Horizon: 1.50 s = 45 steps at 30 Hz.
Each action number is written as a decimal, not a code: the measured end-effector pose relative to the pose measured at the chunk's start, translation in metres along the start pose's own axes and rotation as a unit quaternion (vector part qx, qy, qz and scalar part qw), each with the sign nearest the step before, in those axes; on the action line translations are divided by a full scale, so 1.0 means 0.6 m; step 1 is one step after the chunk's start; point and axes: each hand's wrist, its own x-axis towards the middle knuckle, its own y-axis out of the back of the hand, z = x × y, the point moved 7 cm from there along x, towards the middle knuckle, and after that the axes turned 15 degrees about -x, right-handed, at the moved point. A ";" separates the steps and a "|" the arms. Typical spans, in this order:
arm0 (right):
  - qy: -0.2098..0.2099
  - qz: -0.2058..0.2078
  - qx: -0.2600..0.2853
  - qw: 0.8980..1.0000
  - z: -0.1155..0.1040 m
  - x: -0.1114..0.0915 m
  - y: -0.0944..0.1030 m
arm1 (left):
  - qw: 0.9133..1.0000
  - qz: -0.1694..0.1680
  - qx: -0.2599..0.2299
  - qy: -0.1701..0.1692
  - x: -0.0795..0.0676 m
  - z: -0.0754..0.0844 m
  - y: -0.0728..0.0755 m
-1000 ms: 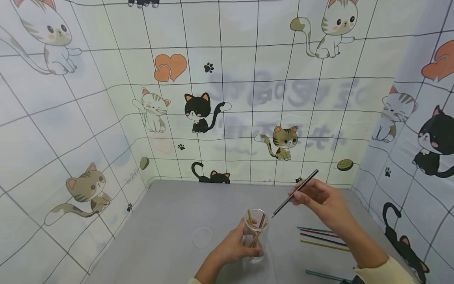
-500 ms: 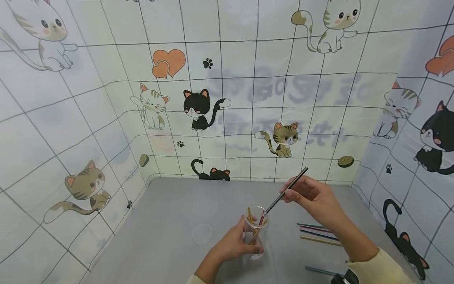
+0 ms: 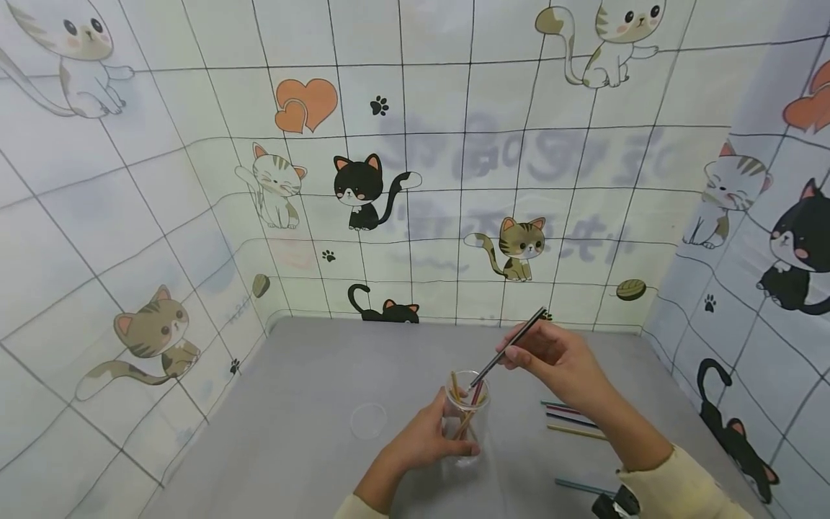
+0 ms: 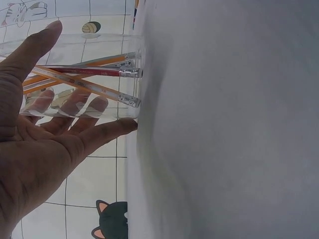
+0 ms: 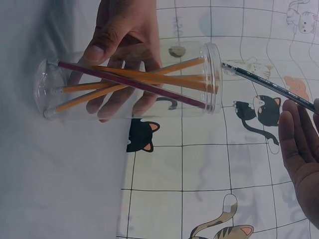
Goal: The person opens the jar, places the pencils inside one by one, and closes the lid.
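currently, the dark pencil [image 3: 521, 332] slants down with its lower end at the mouth of the clear jar [image 3: 478, 424], pinched between the thumb and fingers of the right hand [image 3: 564, 367]. the jar, upright on the grey table [image 3: 292, 404], holds yellow pencils [image 5: 174, 81] and a red one [image 5: 134, 84]; the left hand [image 3: 424, 434] grips it, fingers curled round its side. a clear disc [image 3: 368, 420] lies left of it; to the right, a row of pencils [image 3: 570, 419] and, nearer the person, a teal one [image 3: 580, 486].
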 end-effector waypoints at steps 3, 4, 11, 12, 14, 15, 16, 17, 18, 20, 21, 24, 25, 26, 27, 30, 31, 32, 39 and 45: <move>-0.001 -0.002 -0.005 1.000 0.000 0.003 -0.006 | 1.000 -0.002 -0.003 -0.001 0.002 0.000 0.003; 0.000 -0.003 -0.006 1.000 0.000 0.004 -0.008 | 1.000 -0.003 -0.004 -0.002 0.002 0.000 0.004; 0.012 -0.016 0.001 1.000 0.000 0.012 -0.022 | 1.000 -0.009 -0.006 -0.011 0.002 0.002 0.005; 0.014 -0.018 0.002 1.000 0.000 0.012 -0.024 | 1.000 -0.009 -0.007 -0.012 0.002 0.002 0.005; 0.015 -0.021 0.004 1.000 0.000 0.013 -0.027 | 1.000 -0.010 -0.007 -0.013 0.001 0.001 0.005; 0.016 -0.022 0.006 1.000 0.000 0.013 -0.028 | 1.000 -0.010 -0.009 -0.011 0.001 -0.001 0.004; 0.017 -0.023 0.007 1.000 -0.001 0.013 -0.028 | 1.000 -0.010 -0.008 -0.012 0.002 0.000 0.004; 0.019 -0.023 0.007 1.000 -0.002 0.013 -0.028 | 1.000 -0.011 -0.009 -0.013 0.002 0.001 0.005; 0.021 -0.024 0.008 0.999 -0.003 0.014 -0.029 | 1.000 -0.012 -0.010 -0.014 0.003 0.001 0.005; 0.024 -0.024 0.010 0.999 -0.005 0.014 -0.030 | 1.000 -0.012 -0.010 -0.013 0.003 0.002 0.005; 0.024 -0.025 0.010 0.999 -0.006 0.014 -0.031 | 1.000 -0.012 -0.011 -0.013 0.003 0.002 0.005; 0.018 -0.026 0.008 0.999 -0.007 0.013 -0.033 | 1.000 -0.012 -0.013 -0.018 0.002 0.003 0.005; 0.016 -0.027 0.009 0.999 -0.007 0.012 -0.034 | 1.000 -0.012 -0.014 -0.018 0.002 0.002 0.005; 0.014 -0.029 0.008 0.999 -0.006 0.012 -0.035 | 1.000 -0.012 -0.016 -0.019 0.002 0.002 0.004; 0.013 -0.031 0.008 0.999 -0.006 0.011 -0.036 | 1.000 -0.012 -0.017 -0.020 0.002 0.001 0.004; 0.013 -0.033 0.009 0.999 -0.006 0.010 -0.039 | 1.000 -0.014 -0.022 -0.016 0.001 -0.001 0.003; 0.014 -0.034 0.009 0.999 -0.006 0.010 -0.040 | 0.999 -0.015 -0.025 -0.015 0.001 -0.002 0.002; 0.017 -0.034 0.008 0.999 -0.006 0.010 -0.042 | 0.999 -0.015 -0.025 -0.013 0.000 -0.002 0.002; 0.028 -0.053 0.021 0.998 -0.005 0.011 -0.055 | 0.999 -0.016 -0.022 -0.017 -0.005 0.001 0.001; 0.014 -0.064 0.014 0.998 -0.001 0.008 -0.061 | 1.000 -0.015 -0.015 -0.021 -0.006 0.001 0.004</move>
